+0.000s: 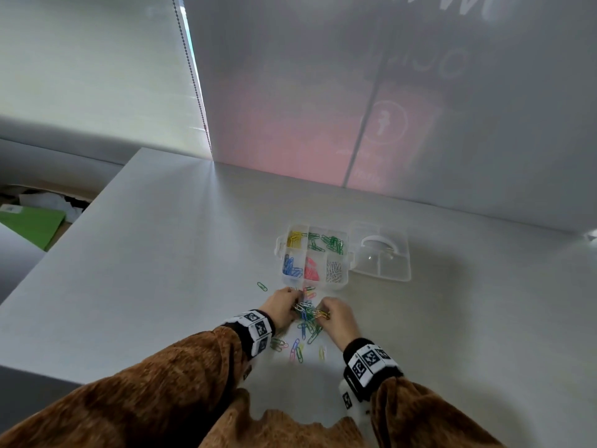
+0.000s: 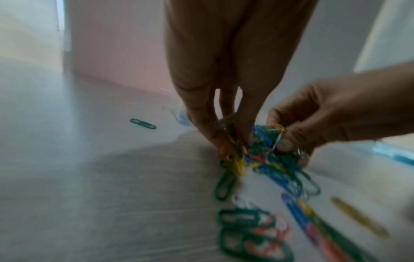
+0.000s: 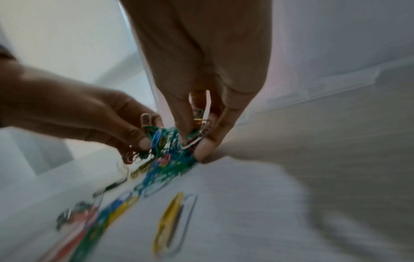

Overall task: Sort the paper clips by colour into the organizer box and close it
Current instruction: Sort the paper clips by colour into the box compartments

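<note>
A clear organizer box (image 1: 349,255) lies open on the white table, its lid (image 1: 382,253) folded out to the right. Its compartments hold yellow, green, blue, pink and silver clips. A tangled pile of mixed paper clips (image 1: 306,318) lies just in front of the box. My left hand (image 1: 294,306) pinches a bunch of clips at the pile's left side (image 2: 228,140). My right hand (image 1: 323,314) pinches a tangle with yellow, green and silver clips at its right side (image 3: 195,140). Both hands pull on the same knot. One green clip (image 1: 262,286) lies apart to the left.
Loose clips (image 1: 298,349) are scattered on the table (image 1: 161,253) nearer to me than the pile. A wall panel stands behind the box. The table's left edge drops off to a floor with a green sheet (image 1: 29,224).
</note>
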A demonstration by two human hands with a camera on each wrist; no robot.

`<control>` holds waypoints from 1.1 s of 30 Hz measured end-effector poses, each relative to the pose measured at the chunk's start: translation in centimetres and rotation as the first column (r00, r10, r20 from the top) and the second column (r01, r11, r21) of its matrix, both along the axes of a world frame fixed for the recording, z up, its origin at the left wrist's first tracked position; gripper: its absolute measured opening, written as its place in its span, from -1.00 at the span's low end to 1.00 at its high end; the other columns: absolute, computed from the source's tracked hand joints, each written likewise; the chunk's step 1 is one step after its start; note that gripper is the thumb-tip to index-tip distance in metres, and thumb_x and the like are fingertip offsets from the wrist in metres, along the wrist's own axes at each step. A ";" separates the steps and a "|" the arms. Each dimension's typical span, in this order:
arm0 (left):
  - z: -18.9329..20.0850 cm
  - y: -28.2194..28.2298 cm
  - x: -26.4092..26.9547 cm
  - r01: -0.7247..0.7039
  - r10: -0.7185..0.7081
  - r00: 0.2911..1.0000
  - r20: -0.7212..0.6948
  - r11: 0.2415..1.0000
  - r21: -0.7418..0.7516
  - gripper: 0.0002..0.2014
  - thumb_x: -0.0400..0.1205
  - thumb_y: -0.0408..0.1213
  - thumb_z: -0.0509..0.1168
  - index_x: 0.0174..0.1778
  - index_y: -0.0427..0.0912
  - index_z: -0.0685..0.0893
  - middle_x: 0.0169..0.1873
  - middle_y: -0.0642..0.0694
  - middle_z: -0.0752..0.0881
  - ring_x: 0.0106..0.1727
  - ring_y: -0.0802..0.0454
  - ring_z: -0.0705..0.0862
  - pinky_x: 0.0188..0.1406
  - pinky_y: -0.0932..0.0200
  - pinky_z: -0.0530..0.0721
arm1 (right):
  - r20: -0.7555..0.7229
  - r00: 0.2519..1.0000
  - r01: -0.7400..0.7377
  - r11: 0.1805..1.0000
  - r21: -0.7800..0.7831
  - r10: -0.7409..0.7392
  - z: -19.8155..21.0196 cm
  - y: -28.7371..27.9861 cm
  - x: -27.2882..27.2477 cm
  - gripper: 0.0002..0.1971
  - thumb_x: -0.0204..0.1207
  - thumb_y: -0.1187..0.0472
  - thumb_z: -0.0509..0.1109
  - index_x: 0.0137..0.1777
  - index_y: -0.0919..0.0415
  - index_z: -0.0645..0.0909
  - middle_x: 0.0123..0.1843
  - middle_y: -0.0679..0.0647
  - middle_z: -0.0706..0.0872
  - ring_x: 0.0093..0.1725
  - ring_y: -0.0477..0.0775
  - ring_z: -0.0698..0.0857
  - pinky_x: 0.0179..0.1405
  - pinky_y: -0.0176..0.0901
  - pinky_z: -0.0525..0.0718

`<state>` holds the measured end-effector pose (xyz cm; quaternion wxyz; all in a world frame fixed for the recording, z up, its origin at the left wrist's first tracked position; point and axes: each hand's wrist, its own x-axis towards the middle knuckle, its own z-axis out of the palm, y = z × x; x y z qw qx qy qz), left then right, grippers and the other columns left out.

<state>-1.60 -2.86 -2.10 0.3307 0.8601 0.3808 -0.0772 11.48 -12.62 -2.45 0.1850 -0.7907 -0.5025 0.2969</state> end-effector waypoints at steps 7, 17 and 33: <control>1.5 2.1 -1.7 -0.211 0.227 0.974 0.024 0.934 -0.288 -0.73 0.61 -0.36 0.32 0.23 -0.25 0.63 0.07 -0.25 0.72 0.03 -0.12 0.69 0.14 0.15 0.61 | -0.420 0.888 0.222 0.975 0.030 -0.190 2.4 0.0 1.4 -0.80 0.37 0.57 0.45 -0.24 0.27 0.62 -0.36 0.07 0.64 -0.46 -0.20 0.69 -0.41 -0.36 0.73; 3.9 1.3 -0.9 -0.108 0.772 0.628 -0.101 -0.042 -0.993 -0.63 0.74 -0.30 0.01 0.01 -0.36 0.73 -0.27 -0.19 0.76 -0.22 -0.03 0.78 -0.08 0.06 0.78 | -0.434 0.901 0.098 0.979 0.178 -0.011 8.2 2.8 -2.0 -0.89 0.38 0.42 0.47 -0.11 0.29 0.71 -0.12 0.18 0.80 -0.10 0.05 0.77 0.05 -0.29 0.67; 6.1 1.1 -1.9 0.251 0.708 0.705 -0.028 -0.287 -0.924 -0.52 0.66 -0.24 0.16 0.38 -0.55 0.47 0.34 -0.58 0.48 0.38 -0.42 0.51 0.45 -0.19 0.35 | -0.058 0.991 -0.092 0.931 0.353 0.119 10.8 1.4 1.6 -0.90 0.48 0.33 0.42 -0.04 0.21 0.69 -0.05 0.05 0.67 -0.08 -0.10 0.63 -0.06 -0.49 0.52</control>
